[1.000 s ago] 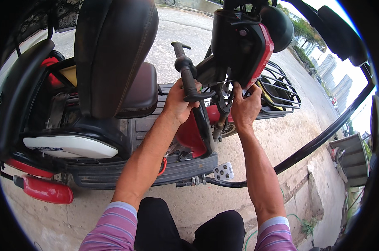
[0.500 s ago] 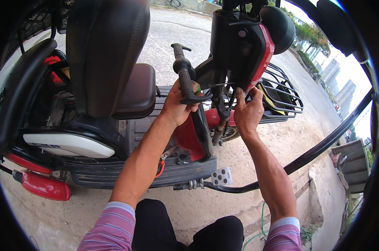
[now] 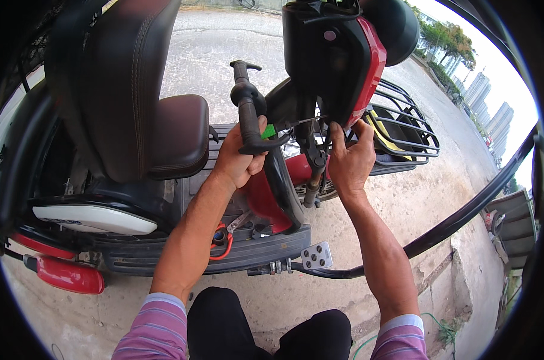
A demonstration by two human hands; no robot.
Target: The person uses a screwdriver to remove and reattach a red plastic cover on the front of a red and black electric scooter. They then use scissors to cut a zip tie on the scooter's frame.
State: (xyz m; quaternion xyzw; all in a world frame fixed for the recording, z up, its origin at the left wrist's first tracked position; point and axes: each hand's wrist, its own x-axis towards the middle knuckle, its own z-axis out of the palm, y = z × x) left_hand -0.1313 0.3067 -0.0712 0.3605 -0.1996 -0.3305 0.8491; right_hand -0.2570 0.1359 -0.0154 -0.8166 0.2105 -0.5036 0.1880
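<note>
Pinching the bottom of the red-edged black cover point(image 3: 335, 60) with the right hand point(image 3: 351, 162).
The left hand point(image 3: 235, 157) curls by the black grip point(image 3: 248, 123); can't tell its hold. More green handle point(image 3: 268, 131) shows beside it now.

I wear a top with short striped sleeves: the left sleeve point(image 3: 154, 329) and the right sleeve point(image 3: 398, 343) match, mauve-pink cloth ringed with thin whitish and bluish-violet bands. Each finishes in a plain pale blue edging, on my left a left hem point(image 3: 169, 298), on my right a right hem point(image 3: 402, 323). Below those, my forearms are uncovered down to my left hand point(image 3: 233, 161) and my right hand point(image 3: 351, 163), both bare. My trousers point(image 3: 221, 324) are plain black, smooth and rounded over the knees.
</note>
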